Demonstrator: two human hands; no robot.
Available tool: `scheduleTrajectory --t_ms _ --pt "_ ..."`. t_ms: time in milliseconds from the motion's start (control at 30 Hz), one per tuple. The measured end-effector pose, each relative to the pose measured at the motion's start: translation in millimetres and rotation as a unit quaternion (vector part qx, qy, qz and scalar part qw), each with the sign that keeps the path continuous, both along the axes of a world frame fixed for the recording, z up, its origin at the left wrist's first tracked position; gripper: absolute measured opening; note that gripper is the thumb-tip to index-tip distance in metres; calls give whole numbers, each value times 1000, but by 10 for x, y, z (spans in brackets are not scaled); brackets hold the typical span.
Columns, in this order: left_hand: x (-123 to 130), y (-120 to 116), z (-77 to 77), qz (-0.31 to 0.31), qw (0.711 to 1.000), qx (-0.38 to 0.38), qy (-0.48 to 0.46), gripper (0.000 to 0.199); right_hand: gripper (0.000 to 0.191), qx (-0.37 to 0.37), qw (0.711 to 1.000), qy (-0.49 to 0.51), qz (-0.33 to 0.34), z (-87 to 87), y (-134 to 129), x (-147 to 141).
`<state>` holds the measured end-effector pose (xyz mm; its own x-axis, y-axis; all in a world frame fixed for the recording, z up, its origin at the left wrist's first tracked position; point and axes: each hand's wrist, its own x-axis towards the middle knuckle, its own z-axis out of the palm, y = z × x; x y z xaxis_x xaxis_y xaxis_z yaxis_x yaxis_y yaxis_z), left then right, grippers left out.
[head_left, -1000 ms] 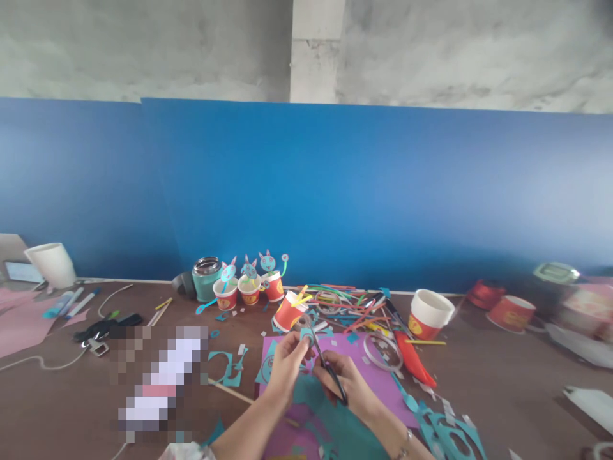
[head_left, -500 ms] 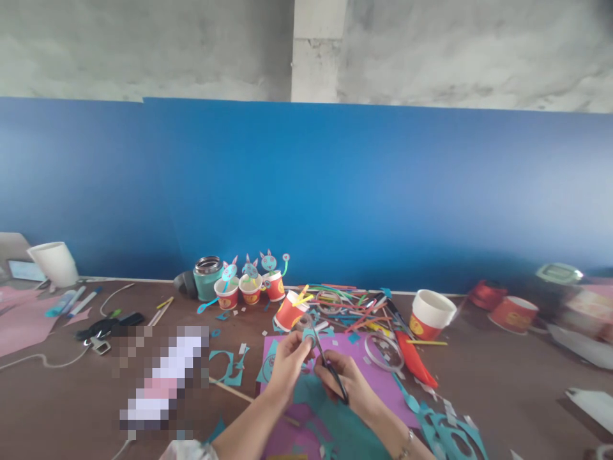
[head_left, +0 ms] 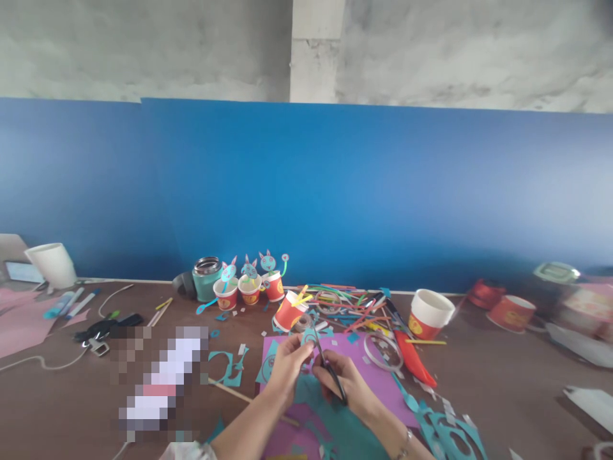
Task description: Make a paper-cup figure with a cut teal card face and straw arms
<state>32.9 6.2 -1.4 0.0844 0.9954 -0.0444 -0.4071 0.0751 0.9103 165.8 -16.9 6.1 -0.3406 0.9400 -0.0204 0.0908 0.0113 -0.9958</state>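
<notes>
My left hand [head_left: 290, 361] pinches a small turquoise paper piece [head_left: 309, 336] between thumb and fingertips. In my right hand [head_left: 348, 378] are black-handled scissors [head_left: 338, 383], their blades pointing up at the paper's right edge. Both hands are over purple paper [head_left: 378, 391] and a dark teal sheet [head_left: 352, 429]. Just beyond them a red and white paper cup [head_left: 289, 312] leans, with yellow strips on it. Left of my left hand lies a turquoise sheet with a round hole [head_left: 230, 382].
Three cups with turquoise cat faces [head_left: 249, 291] stand at the back beside a teal flask [head_left: 205, 281]. Coloured pipe cleaners [head_left: 354, 308] are heaped behind my hands. To the right are a stacked cup [head_left: 431, 314], a tape ring [head_left: 383, 351] and cut turquoise scraps [head_left: 453, 434].
The turquoise piece at my left fingertips has turned and shows more of its face. The scissors have shifted slightly; both hands stay in nearly the same place.
</notes>
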Motion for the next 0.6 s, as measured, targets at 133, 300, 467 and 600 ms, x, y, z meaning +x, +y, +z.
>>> scheduleTrajectory --t_ms 133,300,467,600 --pt "-6 3 14 -8 1000 -5 -8 35 33 -4 1000 -3 -10 4 5 -1" --pt "-10 9 8 -7 1000 -4 -19 33 34 5 1000 -13 -13 -9 12 6" --pt "-19 13 -7 -2 1000 5 -16 33 36 5 1000 -21 -15 -14 16 2" --pt "-17 15 -23 -5 1000 12 -17 33 37 5 1000 -23 -16 -24 17 4"
